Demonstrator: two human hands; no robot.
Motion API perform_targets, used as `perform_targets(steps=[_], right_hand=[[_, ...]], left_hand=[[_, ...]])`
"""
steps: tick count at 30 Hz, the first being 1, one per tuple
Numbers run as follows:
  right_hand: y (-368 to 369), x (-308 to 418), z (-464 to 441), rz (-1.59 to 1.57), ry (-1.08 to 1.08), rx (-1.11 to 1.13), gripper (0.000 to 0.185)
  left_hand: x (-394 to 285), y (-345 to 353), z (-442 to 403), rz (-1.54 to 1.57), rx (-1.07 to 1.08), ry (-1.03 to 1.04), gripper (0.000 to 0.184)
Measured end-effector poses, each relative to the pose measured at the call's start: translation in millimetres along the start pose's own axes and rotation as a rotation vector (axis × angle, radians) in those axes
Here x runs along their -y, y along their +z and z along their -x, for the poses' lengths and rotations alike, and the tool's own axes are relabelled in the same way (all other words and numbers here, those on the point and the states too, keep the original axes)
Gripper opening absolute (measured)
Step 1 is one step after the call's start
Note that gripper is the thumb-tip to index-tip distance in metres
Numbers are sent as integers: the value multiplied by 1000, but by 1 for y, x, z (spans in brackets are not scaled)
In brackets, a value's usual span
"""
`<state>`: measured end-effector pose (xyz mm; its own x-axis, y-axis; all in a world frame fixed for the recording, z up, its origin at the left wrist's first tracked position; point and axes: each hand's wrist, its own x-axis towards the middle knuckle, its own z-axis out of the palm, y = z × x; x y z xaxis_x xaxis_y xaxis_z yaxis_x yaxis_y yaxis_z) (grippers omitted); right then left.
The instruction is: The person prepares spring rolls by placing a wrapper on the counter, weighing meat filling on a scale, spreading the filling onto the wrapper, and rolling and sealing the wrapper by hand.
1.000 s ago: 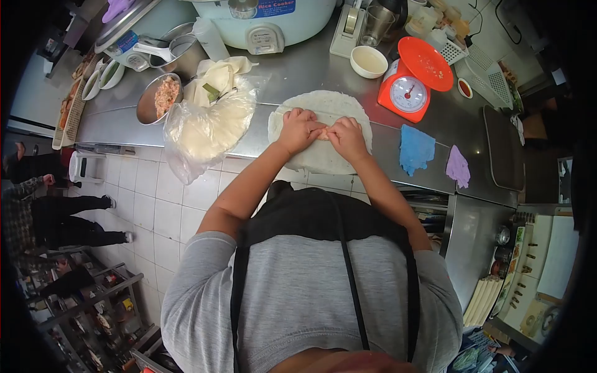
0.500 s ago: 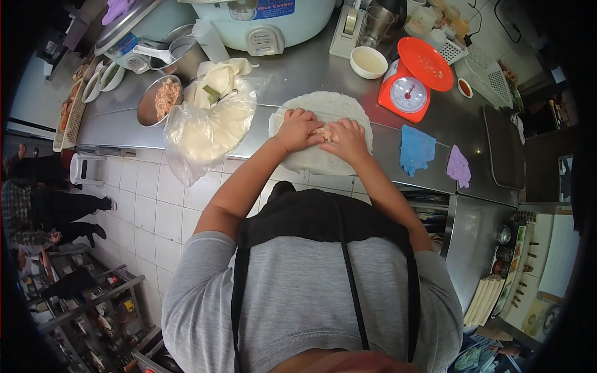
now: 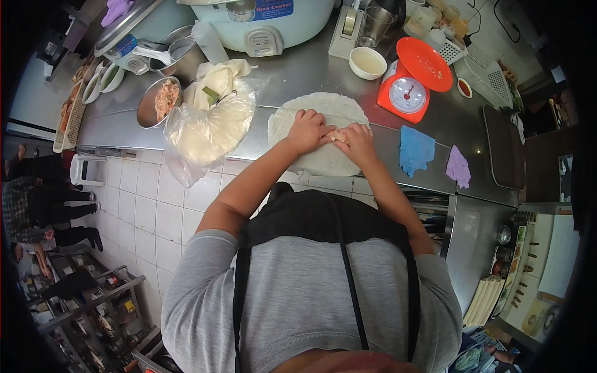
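Note:
A round whitish board or stack of sheets [image 3: 320, 104] lies at the counter's front edge, with what looks like a thin wrapper on top. Pinkish minced filling [image 3: 338, 135] sits on it between my two hands. My left hand [image 3: 308, 132] presses its closed fingers against the filling's left end. On the other end, the bent fingers of my right hand [image 3: 359, 144] grip and shape it. Left of them, a plastic bag of round wrappers [image 3: 214, 133] hangs partly over the edge. Beside it stands a metal bowl of minced filling [image 3: 165, 101].
An orange kitchen scale [image 3: 407, 96] and a white bowl of pale liquid [image 3: 368, 63] stand at the back right. Blue cloth [image 3: 415, 150] and purple cloth [image 3: 458, 166] lie to the right. A large rice cooker [image 3: 264, 31] is behind. People [image 3: 56, 202] stand at far left.
Both hands have shifted slightly right along the filling, and the right hand's fingers have curled in more. People at far left have moved a little.

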<state>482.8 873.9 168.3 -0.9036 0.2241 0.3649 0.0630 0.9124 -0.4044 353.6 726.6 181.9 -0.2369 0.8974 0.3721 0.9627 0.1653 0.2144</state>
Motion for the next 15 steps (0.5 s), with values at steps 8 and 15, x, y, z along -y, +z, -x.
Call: perform_targets(steps=[8, 15], right_hand=[[-23, 5, -4, -94, -28, -100, 24], [5, -17, 1, -122, -67, 5, 30]], left_hand=[[-6, -6, 1, 74, -50, -46, 25], [-7, 3, -4, 52, -12, -46, 23]])
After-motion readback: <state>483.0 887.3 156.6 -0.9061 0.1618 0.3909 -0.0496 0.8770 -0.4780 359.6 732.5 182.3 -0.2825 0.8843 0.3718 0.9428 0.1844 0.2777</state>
